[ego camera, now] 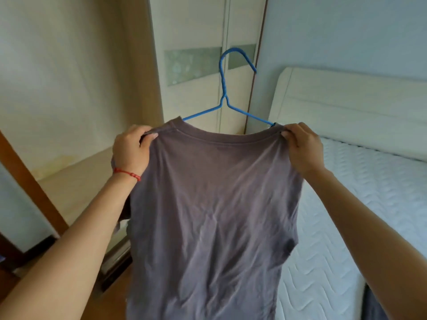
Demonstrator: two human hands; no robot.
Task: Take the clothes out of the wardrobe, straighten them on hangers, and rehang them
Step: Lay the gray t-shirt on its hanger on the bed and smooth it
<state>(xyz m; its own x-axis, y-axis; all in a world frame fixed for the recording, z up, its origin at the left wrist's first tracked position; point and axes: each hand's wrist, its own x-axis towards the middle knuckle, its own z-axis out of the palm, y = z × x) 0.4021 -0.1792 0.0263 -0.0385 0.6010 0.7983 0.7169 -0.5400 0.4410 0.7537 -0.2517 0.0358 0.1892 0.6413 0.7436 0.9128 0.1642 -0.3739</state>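
Note:
A grey-purple T-shirt (215, 204) hangs in front of me on a blue wire hanger (225, 88), whose hook and neck stick up out of the collar. My left hand (131, 151), with a red string bracelet on the wrist, pinches the shirt's left shoulder. At the other shoulder my right hand (302, 148) pinches the fabric beside the hanger's arm. The hanger's lower bar is hidden inside the shirt. The shirt's body is wrinkled and hangs down past the bottom of the view.
The open wardrobe (69, 88) with pale inner walls and a bare shelf is at the left. Its sliding door (198, 54) stands behind the hanger. A bed with a white quilted mattress (360, 204) and cream headboard (346, 100) fills the right.

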